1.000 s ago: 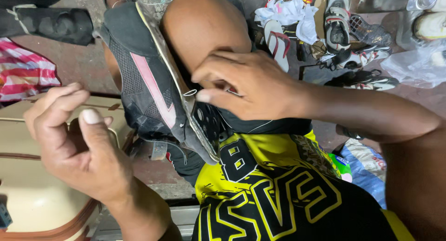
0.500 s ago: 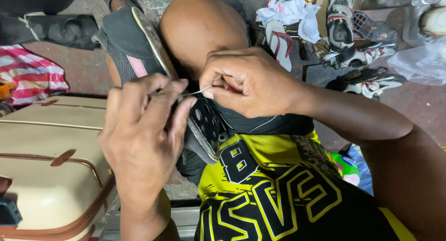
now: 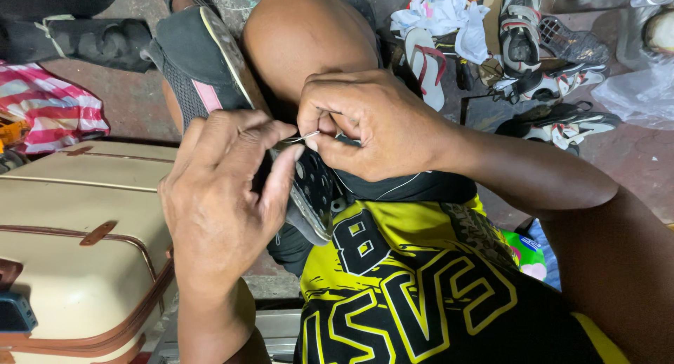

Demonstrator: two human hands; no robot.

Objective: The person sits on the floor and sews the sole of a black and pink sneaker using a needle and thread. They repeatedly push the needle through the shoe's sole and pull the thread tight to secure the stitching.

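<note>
Both hands meet over a black sneaker (image 3: 210, 69) propped against the bare knee (image 3: 302, 41), the left hand (image 3: 225, 188) and right hand (image 3: 365, 129) each pinching a thin needle (image 3: 303, 136) between fingertips, beside a cream suitcase (image 3: 77, 245).

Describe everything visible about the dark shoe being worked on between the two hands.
The dark shoe is black mesh-like fabric with a pink side stripe and a pale sole edge. It lies tilted on its side against the bare knee, toe pointing away, sole facing right. The left hand covers its middle; the right hand pinches a thin needle at its edge. Its heel end shows a dotted black tread.
</note>
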